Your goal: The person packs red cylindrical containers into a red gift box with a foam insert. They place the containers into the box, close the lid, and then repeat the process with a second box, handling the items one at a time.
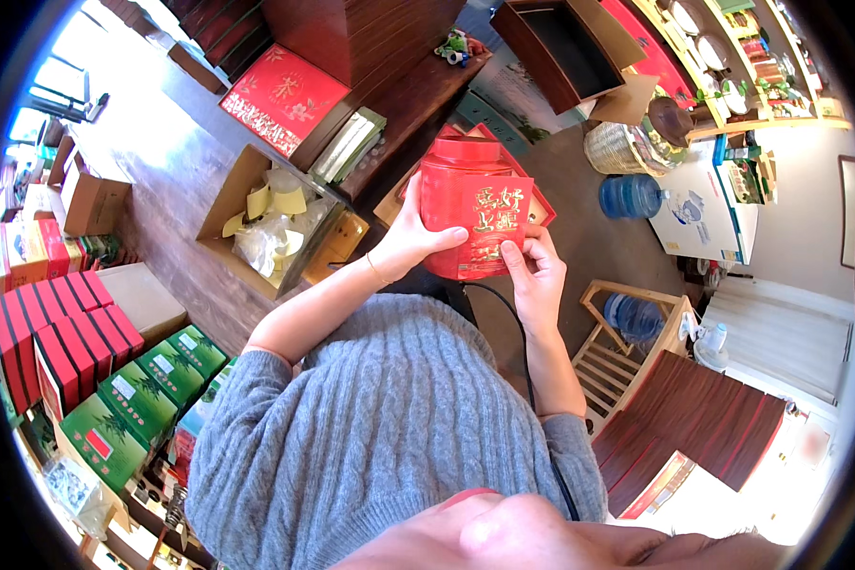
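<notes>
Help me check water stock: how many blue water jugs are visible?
2: one blue water jug near the wicker basket, another by the wooden rack; others may be hidden.

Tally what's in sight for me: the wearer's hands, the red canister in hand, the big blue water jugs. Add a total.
Hands: 2
Red canister: 1
Blue jugs: 2
Total: 5

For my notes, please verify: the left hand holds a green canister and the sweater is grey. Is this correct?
No: the head view shows the canister is red, not green. The left hand holds it, and the sweater is grey.
</notes>
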`<state>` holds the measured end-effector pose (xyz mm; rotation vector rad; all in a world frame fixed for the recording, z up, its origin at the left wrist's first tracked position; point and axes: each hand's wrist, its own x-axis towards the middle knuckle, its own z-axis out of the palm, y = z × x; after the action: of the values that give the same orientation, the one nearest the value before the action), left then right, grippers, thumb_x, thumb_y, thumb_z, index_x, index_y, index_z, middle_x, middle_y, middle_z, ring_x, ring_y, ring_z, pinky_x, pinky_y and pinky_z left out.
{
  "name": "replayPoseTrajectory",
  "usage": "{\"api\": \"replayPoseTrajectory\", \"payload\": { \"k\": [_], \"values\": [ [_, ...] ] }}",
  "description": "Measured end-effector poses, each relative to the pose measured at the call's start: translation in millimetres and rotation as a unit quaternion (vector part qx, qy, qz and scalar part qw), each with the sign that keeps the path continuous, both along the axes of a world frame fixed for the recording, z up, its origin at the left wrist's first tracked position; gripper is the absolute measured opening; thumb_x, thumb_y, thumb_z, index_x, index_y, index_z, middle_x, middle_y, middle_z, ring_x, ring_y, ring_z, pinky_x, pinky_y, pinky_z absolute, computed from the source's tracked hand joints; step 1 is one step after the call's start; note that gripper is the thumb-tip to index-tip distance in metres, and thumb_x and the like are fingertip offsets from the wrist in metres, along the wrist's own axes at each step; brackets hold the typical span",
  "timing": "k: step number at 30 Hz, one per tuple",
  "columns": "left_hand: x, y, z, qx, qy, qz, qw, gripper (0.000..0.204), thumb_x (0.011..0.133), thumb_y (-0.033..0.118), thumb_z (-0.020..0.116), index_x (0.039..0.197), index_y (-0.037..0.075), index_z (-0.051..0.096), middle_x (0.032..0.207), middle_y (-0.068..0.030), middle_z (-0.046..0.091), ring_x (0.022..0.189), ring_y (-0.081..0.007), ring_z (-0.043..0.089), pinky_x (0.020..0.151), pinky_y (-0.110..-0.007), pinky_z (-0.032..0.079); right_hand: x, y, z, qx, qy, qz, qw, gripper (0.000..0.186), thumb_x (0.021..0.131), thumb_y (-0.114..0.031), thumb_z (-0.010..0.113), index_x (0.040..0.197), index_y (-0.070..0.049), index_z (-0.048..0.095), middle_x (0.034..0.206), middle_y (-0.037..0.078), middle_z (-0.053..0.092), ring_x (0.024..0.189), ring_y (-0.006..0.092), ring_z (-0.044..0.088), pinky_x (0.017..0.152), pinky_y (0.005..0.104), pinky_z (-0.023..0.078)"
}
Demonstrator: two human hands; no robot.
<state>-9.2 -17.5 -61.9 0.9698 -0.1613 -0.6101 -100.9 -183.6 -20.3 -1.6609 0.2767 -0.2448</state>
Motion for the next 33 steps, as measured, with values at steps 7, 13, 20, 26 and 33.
{"api": "replayPoseTrajectory", "payload": {
  "k": [7, 13, 20, 26, 33],
  "values": [
    [-1, -2, -2, 0.002, -0.091, 0.059, 0.994, 0.11, 0.056, 0.033, 0.087, 0.138, 0.007, 0.017, 0.133, -0.0113, 0.039, 0.124, -0.022, 0.04, 0.104, -0.039, 0.033, 6, 6, 10, -0.179, -0.019, -0.018, 0.983, 0.02, 0.074, -0.011, 0.075, 0.081, 0.004, 0.064, 0.089, 0.007, 0.056, 0.082, 0.0165, 0.056, 0.072, 0.0261, 0.045],
    [0, 0, -5, -0.011, -0.135, 0.079, 0.988, 0.112, 0.055, 0.034, 0.088, 0.138, 0.007, 0.017, 0.133, -0.0115, 0.039, 0.124, -0.0229, 0.04, 0.104, -0.04, 0.033, 11, 11, 29, -0.332, -0.055, -0.039, 0.941, 0.031, 0.069, -0.022, 0.079, 0.075, 0.002, 0.062, 0.083, 0.009, 0.055, 0.073, 0.0224, 0.057, 0.065, 0.0308, 0.047],
    [4, 4, -18, -0.059, -0.084, 0.065, 0.993, 0.107, 0.058, 0.04, 0.085, 0.136, 0.006, 0.021, 0.129, -0.0106, 0.042, 0.121, -0.0218, 0.042, 0.102, -0.039, 0.035, 13, -5, 37, -0.486, -0.028, -0.082, 0.869, 0.042, 0.078, -0.038, 0.068, 0.093, 0.001, 0.061, 0.092, 0.013, 0.054, 0.084, 0.0289, 0.057, 0.072, 0.0365, 0.048],
    [15, 4, -25, -0.029, -0.068, 0.149, 0.986, 0.097, 0.063, 0.039, 0.083, 0.133, 0.007, 0.024, 0.126, -0.01, 0.045, 0.117, -0.0207, 0.046, 0.1, -0.039, 0.037, 5, 10, 49, -0.531, -0.304, -0.019, 0.791, 0.081, 0.084, -0.055, 0.054, 0.134, 0.005, 0.031, 0.135, 0.028, 0.033, 0.128, 0.0427, 0.03, 0.106, 0.0524, 0.023],
    [0, -1, 1, -0.036, -0.085, 0.107, 0.99, 0.092, 0.063, 0.036, 0.083, 0.13, 0.008, 0.026, 0.125, -0.0097, 0.048, 0.116, -0.0209, 0.049, 0.098, -0.038, 0.042, 35, 49, 33, -0.526, -0.235, 0.216, 0.788, 0.091, 0.075, -0.059, 0.055, 0.136, 0.004, 0.033, 0.143, 0.024, 0.03, 0.135, 0.038, 0.027, 0.11, 0.0479, 0.02]
  ]
}}
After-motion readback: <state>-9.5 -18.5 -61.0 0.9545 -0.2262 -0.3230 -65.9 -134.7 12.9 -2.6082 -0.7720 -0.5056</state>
